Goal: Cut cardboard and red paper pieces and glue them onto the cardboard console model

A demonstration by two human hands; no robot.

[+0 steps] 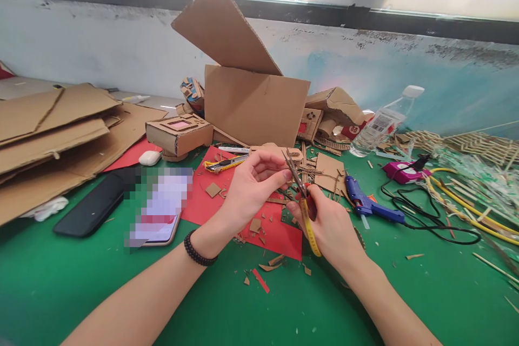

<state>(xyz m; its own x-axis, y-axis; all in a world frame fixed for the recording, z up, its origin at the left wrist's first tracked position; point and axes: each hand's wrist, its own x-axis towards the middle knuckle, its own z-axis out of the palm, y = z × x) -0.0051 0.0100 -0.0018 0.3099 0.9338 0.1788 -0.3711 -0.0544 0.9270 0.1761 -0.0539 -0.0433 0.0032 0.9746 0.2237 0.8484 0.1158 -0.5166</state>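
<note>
My right hand is wrapped round the yellow handle of a pair of scissors. The blades point up and away, slightly apart. Just left of them my left hand is closed in a pinch, thumb against fingers; whatever it holds is too small to make out. Under both hands lies a sheet of red paper strewn with cardboard scraps. Behind my left hand a yellow utility knife rests on the paper, close to a white marker.
A blue glue gun with a black cord lies right, near a water bottle. Cardboard sheets, a phone and a black case-like object are left. A small cardboard box and a large cardboard panel stand behind.
</note>
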